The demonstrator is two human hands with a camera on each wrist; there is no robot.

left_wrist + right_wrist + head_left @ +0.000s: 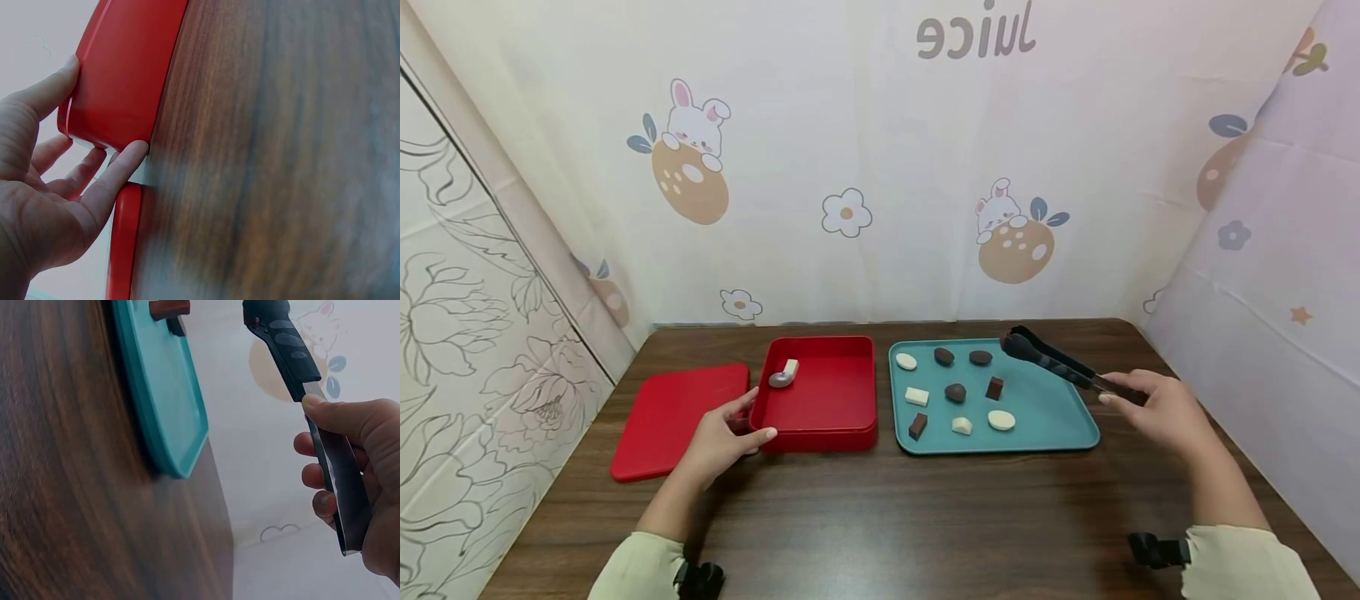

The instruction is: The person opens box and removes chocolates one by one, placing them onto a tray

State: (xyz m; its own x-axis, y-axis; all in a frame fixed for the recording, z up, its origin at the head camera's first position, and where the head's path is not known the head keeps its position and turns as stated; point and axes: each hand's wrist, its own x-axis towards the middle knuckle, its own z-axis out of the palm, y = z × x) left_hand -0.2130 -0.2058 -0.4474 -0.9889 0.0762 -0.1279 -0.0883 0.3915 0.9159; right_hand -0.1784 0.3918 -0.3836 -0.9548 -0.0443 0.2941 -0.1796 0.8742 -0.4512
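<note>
In the head view my left hand (718,442) grips the near left corner of an open red box (820,442), thumb on the front and fingers along the left side. A white chocolate piece (792,367) and a shiny grey oval piece (780,380) lie inside the box. My right hand (1161,408) holds black-tipped tongs (1060,362) by their metal arms. Their heads are over the back right part of a teal tray (1060,417), with no piece visible between them. Dark and white chocolates, such as a dark oval one (981,357), are spread across the tray.
A flat red lid (681,421) lies on the wooden table (910,525) left of the box, partly behind my left hand. The tray stands just right of the box with a narrow gap. A printed curtain (865,125) hangs behind the table.
</note>
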